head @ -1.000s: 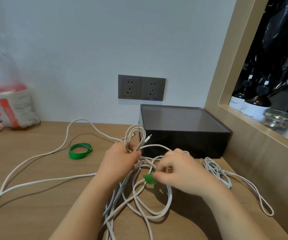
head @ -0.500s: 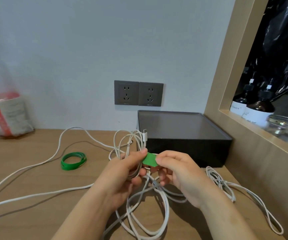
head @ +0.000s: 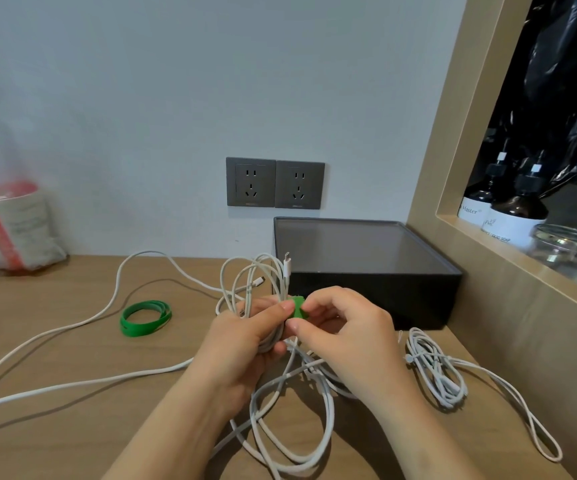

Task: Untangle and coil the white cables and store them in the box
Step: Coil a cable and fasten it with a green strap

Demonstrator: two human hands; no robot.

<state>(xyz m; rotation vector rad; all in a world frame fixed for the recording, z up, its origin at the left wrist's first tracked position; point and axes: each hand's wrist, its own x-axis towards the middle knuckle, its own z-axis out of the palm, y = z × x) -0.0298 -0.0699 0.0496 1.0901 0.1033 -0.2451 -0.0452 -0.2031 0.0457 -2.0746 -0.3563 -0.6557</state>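
The person's left hand (head: 242,341) and right hand (head: 345,337) were bare, and the left forearm (head: 176,420) and right forearm (head: 418,427) were bare down to the view's near edge. The thumbnails (head: 287,305) that showed were short, plain and rounded.

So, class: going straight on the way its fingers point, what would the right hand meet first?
The right hand, pinching the green tie, points left; it would probably first meet the thumb of the left hand and the white cable coil it grips. Depth is uncertain.
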